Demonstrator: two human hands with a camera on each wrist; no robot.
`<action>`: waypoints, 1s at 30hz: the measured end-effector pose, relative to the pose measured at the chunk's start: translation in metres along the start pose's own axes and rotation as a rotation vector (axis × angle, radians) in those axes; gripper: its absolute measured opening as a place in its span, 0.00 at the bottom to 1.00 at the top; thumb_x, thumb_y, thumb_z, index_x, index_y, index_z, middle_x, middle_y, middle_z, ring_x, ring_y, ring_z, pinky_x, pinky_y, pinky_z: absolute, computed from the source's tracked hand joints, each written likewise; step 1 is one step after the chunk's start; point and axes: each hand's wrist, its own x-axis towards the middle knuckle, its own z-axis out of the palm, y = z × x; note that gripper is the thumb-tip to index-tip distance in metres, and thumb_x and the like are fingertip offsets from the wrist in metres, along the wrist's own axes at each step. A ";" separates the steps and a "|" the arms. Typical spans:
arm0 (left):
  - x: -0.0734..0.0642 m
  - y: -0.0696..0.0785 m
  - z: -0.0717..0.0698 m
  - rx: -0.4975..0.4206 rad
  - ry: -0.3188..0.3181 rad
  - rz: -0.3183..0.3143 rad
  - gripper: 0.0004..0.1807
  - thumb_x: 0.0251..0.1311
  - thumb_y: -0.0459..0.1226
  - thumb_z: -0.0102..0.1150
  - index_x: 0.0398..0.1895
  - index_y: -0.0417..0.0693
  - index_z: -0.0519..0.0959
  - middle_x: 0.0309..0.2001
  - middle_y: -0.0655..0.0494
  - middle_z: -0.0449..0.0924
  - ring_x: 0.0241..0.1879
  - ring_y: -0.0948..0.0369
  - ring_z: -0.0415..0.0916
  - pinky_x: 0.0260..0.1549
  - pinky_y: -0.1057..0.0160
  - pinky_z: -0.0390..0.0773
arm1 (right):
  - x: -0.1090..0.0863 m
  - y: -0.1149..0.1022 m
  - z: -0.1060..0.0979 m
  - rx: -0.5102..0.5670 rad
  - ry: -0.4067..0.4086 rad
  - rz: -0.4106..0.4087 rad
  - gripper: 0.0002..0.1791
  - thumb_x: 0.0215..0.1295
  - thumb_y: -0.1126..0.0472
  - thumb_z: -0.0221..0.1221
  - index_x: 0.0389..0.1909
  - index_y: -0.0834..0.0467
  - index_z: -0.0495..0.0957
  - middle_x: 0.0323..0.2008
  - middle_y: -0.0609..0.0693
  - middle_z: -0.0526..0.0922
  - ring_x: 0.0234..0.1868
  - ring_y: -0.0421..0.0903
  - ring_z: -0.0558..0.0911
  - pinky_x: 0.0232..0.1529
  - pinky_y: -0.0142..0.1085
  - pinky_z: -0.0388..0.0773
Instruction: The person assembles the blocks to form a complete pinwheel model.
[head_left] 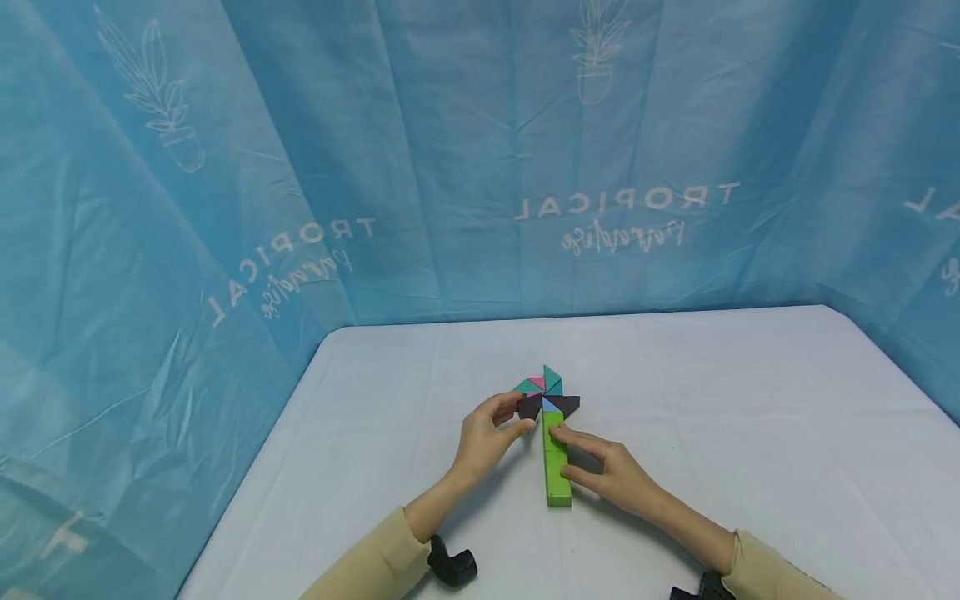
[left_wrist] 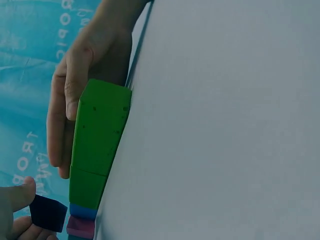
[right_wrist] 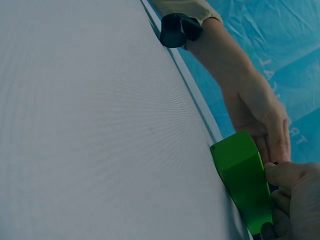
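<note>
My left hand (head_left: 484, 435) pinches a black block (left_wrist: 48, 213) between thumb and fingers, at the left side of a pinwheel of wooden pieces. Around it are teal triangles (head_left: 553, 380), pink ones (head_left: 537, 382), another black block (head_left: 568, 403) and a blue triangle (head_left: 551, 406). Below the blue triangle, two light green blocks (head_left: 557, 479) lie end to end like a stem. Relaxed fingers of my right hand (head_left: 621, 477) rest against the right side of that stem, a fingertip near its top face. The left fingers partly hide the pinwheel's left side.
Everything lies on a white-covered table (head_left: 735, 400). A blue printed curtain (head_left: 465, 150) hangs behind and along the sides. Black wrist devices (head_left: 453, 567) sit near both sleeves.
</note>
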 end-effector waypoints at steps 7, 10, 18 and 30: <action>-0.010 -0.011 0.007 0.028 0.001 0.007 0.27 0.50 0.36 0.70 0.54 0.36 0.75 0.51 0.46 0.78 0.49 0.54 0.78 0.48 0.66 0.76 | -0.001 0.000 0.001 -0.002 0.000 0.009 0.28 0.62 0.60 0.62 0.63 0.62 0.70 0.63 0.59 0.68 0.64 0.56 0.67 0.62 0.32 0.62; -0.014 -0.014 0.011 0.012 0.001 -0.026 0.29 0.49 0.36 0.70 0.55 0.35 0.75 0.51 0.45 0.77 0.49 0.54 0.77 0.48 0.69 0.76 | -0.001 0.000 0.001 -0.004 -0.002 0.014 0.28 0.62 0.60 0.62 0.63 0.61 0.70 0.63 0.58 0.68 0.64 0.55 0.67 0.62 0.33 0.62; -0.018 -0.019 0.013 0.037 -0.001 0.006 0.30 0.49 0.38 0.70 0.56 0.35 0.74 0.51 0.44 0.76 0.50 0.55 0.76 0.50 0.69 0.75 | -0.001 0.001 0.002 -0.007 -0.004 0.026 0.28 0.62 0.59 0.62 0.63 0.60 0.70 0.64 0.57 0.68 0.64 0.55 0.67 0.62 0.32 0.62; -0.019 -0.019 0.006 0.035 0.042 0.078 0.28 0.48 0.33 0.70 0.55 0.32 0.75 0.46 0.44 0.78 0.42 0.53 0.80 0.41 0.69 0.79 | 0.000 0.001 0.002 -0.008 0.004 0.016 0.28 0.62 0.60 0.62 0.63 0.60 0.70 0.63 0.58 0.69 0.63 0.55 0.67 0.63 0.31 0.61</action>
